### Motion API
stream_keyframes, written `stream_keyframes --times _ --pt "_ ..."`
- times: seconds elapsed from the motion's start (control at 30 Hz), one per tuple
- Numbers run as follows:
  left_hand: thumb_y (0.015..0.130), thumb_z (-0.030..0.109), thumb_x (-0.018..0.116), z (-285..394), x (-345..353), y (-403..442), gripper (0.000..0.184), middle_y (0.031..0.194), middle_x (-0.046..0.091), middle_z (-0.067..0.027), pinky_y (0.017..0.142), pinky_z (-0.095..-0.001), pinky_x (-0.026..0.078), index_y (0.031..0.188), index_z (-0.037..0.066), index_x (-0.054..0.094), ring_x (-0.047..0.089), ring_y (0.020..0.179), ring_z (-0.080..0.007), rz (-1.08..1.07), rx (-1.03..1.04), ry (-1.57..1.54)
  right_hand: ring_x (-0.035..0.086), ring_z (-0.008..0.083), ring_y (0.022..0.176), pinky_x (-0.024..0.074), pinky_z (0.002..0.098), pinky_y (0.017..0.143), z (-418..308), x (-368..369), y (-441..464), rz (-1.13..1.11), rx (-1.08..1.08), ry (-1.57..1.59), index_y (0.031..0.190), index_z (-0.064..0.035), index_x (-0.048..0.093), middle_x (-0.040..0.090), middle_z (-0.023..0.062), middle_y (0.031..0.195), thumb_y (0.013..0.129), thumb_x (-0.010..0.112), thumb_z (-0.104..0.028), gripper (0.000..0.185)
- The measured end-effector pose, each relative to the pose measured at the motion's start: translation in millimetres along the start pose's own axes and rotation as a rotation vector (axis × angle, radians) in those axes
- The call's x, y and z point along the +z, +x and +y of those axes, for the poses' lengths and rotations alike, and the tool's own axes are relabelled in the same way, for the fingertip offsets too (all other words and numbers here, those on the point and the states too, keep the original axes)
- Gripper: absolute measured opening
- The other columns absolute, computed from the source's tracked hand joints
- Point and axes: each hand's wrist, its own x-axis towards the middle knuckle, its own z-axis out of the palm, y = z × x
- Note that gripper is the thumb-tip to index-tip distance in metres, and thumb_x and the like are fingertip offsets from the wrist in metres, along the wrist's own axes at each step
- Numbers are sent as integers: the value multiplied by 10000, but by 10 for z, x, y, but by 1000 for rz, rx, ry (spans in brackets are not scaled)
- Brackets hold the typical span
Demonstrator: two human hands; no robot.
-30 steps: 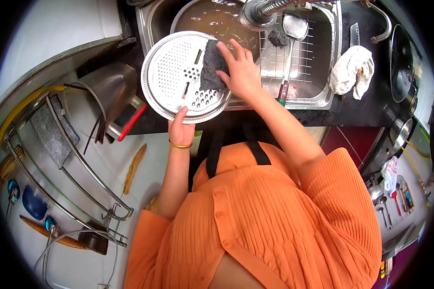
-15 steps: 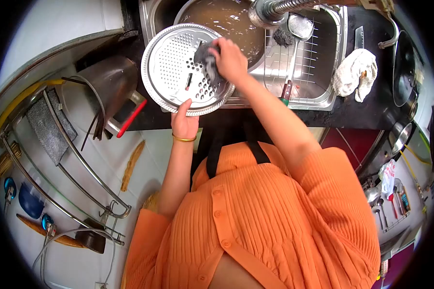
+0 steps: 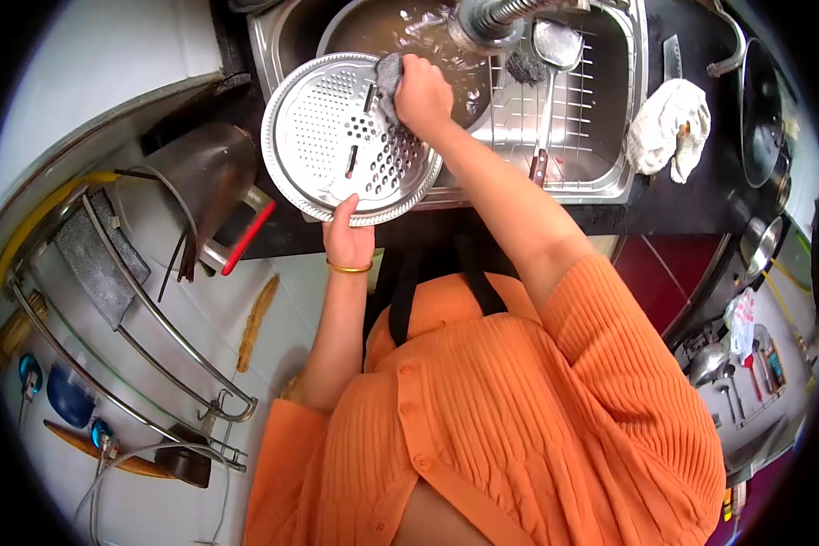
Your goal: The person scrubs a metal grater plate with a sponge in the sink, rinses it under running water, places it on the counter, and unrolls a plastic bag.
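Note:
A round metal grater plate (image 3: 323, 127) with a beaded rim, punched with holes and slots, is tilted over the front edge of the sink. My left hand (image 3: 348, 238) grips its near rim, thumb on top and the other fingers hidden beneath. In my right hand (image 3: 425, 96) is a dark grey scrubbing cloth (image 3: 389, 86), pressed on the plate's far right rim. Behind the plate, a large basin (image 3: 337, 25) of murky water stands in the left sink bowl.
A spatula (image 3: 548, 109) and a dark scouring pad (image 3: 525, 67) lie on the wire rack (image 3: 578, 109) in the right bowl. The faucet (image 3: 490, 23) overhangs the sink. A white cloth (image 3: 669, 132) and a cleaver (image 3: 672, 56) lie right; a red-handled pot (image 3: 205, 173) stands left.
My right hand has moved the grey cloth from the plate's upper right surface out to its far rim. My left hand keeps its grip on the near rim.

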Motion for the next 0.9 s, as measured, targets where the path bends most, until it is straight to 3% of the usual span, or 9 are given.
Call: stream_keyframes --times 0.17,0.27,0.5,0.6,0.7,0.83,0.9 --pt "830 -49 473 -3 -77 93 480 1251 502 -89 980 -403 409 1299 36 412 497 1148 -242 37 -82 -59 553 319 784 437 441 652 -344 -440 -1031 -115 -279 264 917 -69 548 554 119 822 773 627 -121 171" --pt "843 -34 461 -19 -118 66 451 1242 507 -92 979 -409 412 1289 17 414 497 1147 -244 42 -36 -18 554 319 783 441 438 655 -321 -430 -938 -156 -308 254 920 -78 551 552 112 819 779 642 -166 190" --pt "832 -70 475 49 40 66 503 1295 473 -124 1013 -419 386 1322 -7 381 463 1202 -258 -6 -1 -7 593 318 912 468 438 776 50 46 144 -103 20 110 1010 -88 570 612 132 965 866 555 -231 204" --pt "836 -65 469 81 90 75 498 1299 468 -130 1017 -419 385 1323 -8 380 457 1208 -266 2 29 32 580 323 927 457 428 808 274 9 304 -221 87 194 1033 -92 601 603 137 973 856 557 -227 228" --pt "841 -58 459 91 23 150 499 1308 460 -137 1019 -422 385 1330 -12 368 451 1214 -271 -28 -14 40 543 306 972 436 387 848 389 -44 271 -75 -64 308 994 -89 646 578 120 1000 834 592 -268 246" --pt "844 -53 465 77 82 138 495 1301 469 -136 1011 -418 392 1328 -10 372 465 1203 -271 -49 -33 18 545 299 966 446 385 832 227 -209 -11 -36 -234 345 985 -92 636 570 108 989 805 636 -313 285" --pt "845 -44 479 64 82 156 483 1276 491 -124 991 -414 410 1318 -2 386 488 1177 -261 -54 -48 27 546 301 951 454 385 810 95 -331 -242 -119 -287 333 1023 -120 621 550 103 982 792 650 -307 299"
